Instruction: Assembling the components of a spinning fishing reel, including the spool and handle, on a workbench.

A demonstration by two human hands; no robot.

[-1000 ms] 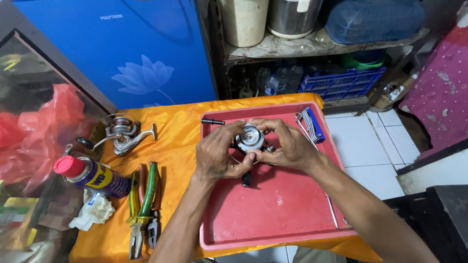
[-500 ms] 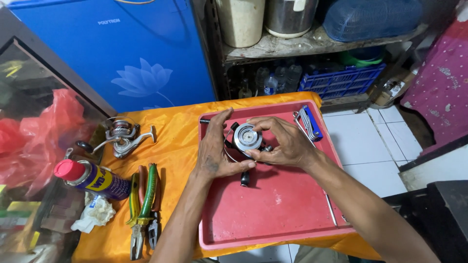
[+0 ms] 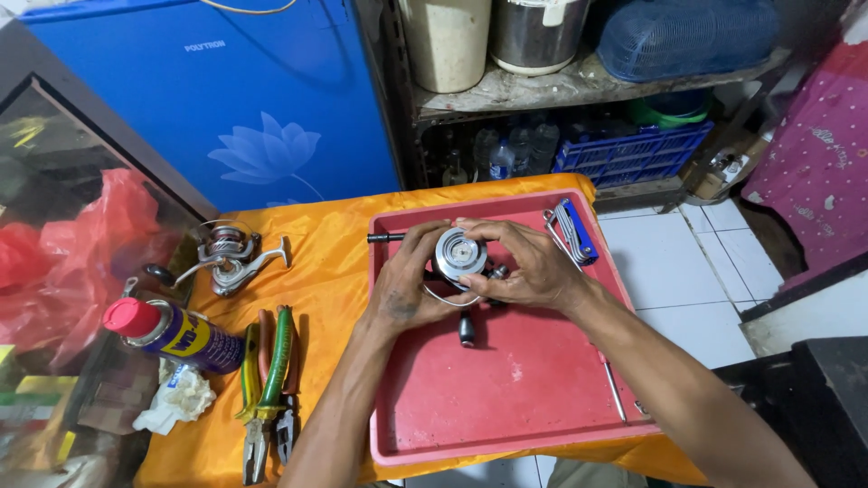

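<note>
Both hands point(image 3: 411, 285) point(image 3: 529, 267) grip silver reel point(image 3: 458, 255); blue-yellow spray can point(image 3: 172, 333) nearby.

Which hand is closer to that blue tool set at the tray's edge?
Probably the right hand: it holds the reel on the side nearest the blue tool set. The left hand grips the far side.

On my orange cloth point(image 3: 334, 262) lies a second silver spinning reel point(image 3: 231, 258), well left of the red tray point(image 3: 506, 398). Near it rest a blue spray can with a red cap point(image 3: 167, 330), a crumpled white rag point(image 3: 176, 402) and two pairs of pliers point(image 3: 268, 389). A folding hex-key set with a blue handle point(image 3: 571, 233) sits in the tray's far corner. A blue cabinet point(image 3: 244, 99) stands behind.
</note>
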